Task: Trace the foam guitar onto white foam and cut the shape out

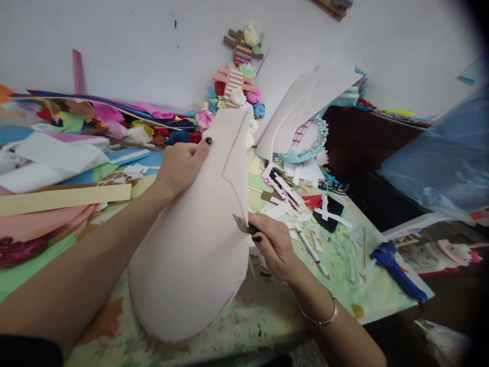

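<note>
White card stands tilted over the front of the desk, the fingers of the left hand pinching its upper left edge, seemingly to brace it, while those of the right hand clench a small knife at its right edge, near the end of a drawn line. Beyond lie a marker and a blue glue gun, perhaps set aside within reach.

Soft light, stretched edges (right one dark)
</note>
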Motion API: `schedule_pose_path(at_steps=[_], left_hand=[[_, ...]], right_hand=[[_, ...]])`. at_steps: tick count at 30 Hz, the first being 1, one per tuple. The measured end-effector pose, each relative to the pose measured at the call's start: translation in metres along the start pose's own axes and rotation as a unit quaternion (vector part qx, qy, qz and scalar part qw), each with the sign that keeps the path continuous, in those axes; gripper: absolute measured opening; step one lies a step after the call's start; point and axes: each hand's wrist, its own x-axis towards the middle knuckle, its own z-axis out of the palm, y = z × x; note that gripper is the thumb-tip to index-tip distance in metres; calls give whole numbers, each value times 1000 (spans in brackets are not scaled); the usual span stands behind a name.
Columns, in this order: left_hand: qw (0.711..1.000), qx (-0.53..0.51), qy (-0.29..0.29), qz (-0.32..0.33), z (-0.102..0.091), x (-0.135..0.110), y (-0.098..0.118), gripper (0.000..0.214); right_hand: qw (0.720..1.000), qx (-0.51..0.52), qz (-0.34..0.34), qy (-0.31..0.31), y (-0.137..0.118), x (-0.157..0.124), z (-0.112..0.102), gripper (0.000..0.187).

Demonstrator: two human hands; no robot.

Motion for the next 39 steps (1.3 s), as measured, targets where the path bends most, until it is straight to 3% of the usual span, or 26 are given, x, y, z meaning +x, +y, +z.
schedule_pose_path(at_steps=[17, 28, 39], left_hand=[[999, -11, -25, -32, 4, 1, -4, 54], [1000, -12, -7, -27, 2, 0, -3, 54], [1000, -2, -1, -12, 6, 1, -4, 54]], right_hand=[[997, 73, 4, 24, 0, 0, 1, 41], [998, 15, -5, 53, -3, -1, 5, 45], [997, 24, 11, 69, -7, -2, 7, 45]])
